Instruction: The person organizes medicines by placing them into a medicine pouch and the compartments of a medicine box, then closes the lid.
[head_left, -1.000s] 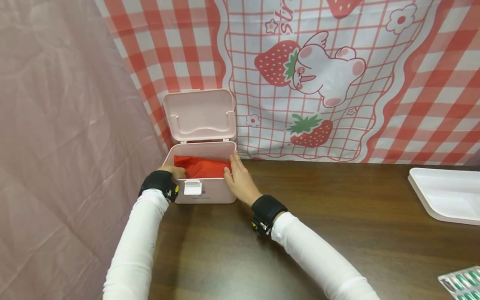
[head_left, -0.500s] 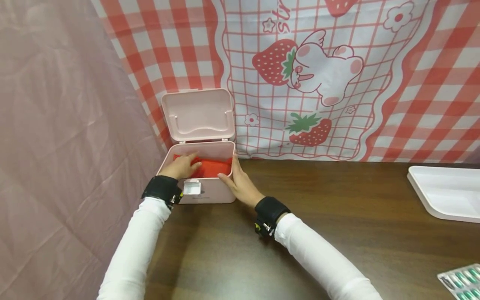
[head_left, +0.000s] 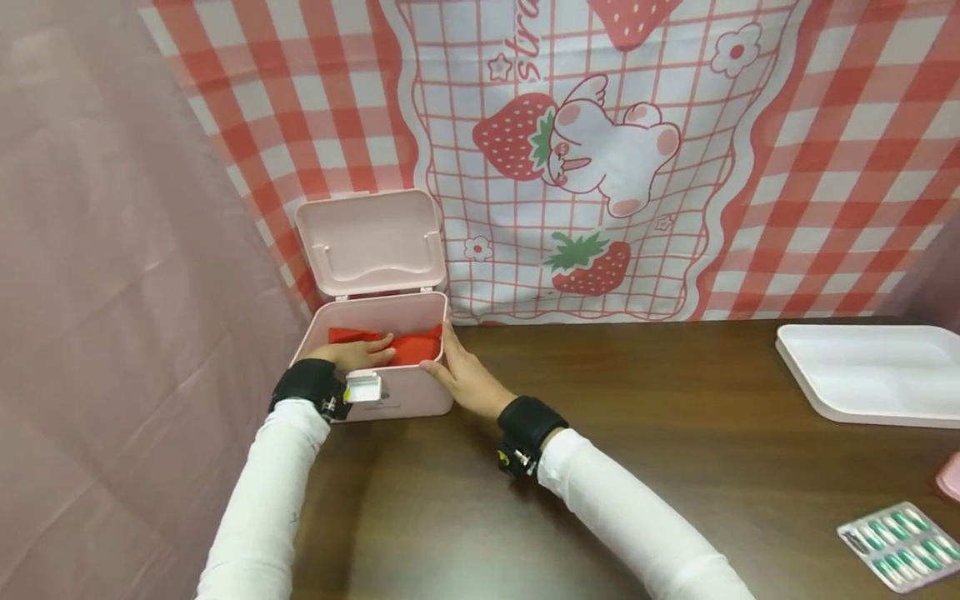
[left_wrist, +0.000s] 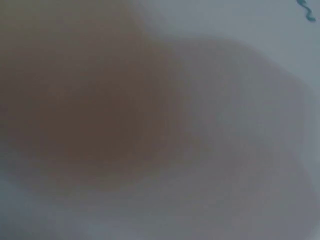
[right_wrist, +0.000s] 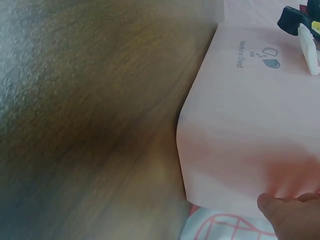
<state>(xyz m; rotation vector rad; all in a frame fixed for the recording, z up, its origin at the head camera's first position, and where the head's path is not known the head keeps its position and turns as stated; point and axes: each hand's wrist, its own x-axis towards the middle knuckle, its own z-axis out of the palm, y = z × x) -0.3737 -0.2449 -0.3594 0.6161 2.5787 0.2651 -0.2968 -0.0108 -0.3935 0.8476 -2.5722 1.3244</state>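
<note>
A pink medicine chest (head_left: 408, 392) stands on the table with its lid (head_left: 375, 243) tipped up and back. Inside it lies a red, soft, fabric-like thing (head_left: 420, 347), partly covered by my left hand (head_left: 360, 353). That hand reaches over the left front rim, fingers extended across the red thing. My right hand (head_left: 468, 375) rests along the chest's right side, fingers straight, thumb near the front corner. In the right wrist view, fingertips of the right hand (right_wrist: 292, 212) touch the chest's pale wall (right_wrist: 240, 130). Only blurred pale and brownish shapes appear in the left wrist view.
A white tray (head_left: 817, 404) sits at the back right of the wooden table (head_left: 600, 433). Nearer lies a blister pack of green-and-white capsules (head_left: 896, 546), with a pink object (head_left: 951, 479) at the right edge. A checked strawberry cloth (head_left: 585, 275) hangs behind; a pink curtain (head_left: 135, 333) hangs left.
My left hand rose from low in the chest's left side, then spread over the red thing and lowered slightly. The right hand stays on the chest's side. The head view has turned rightward.
</note>
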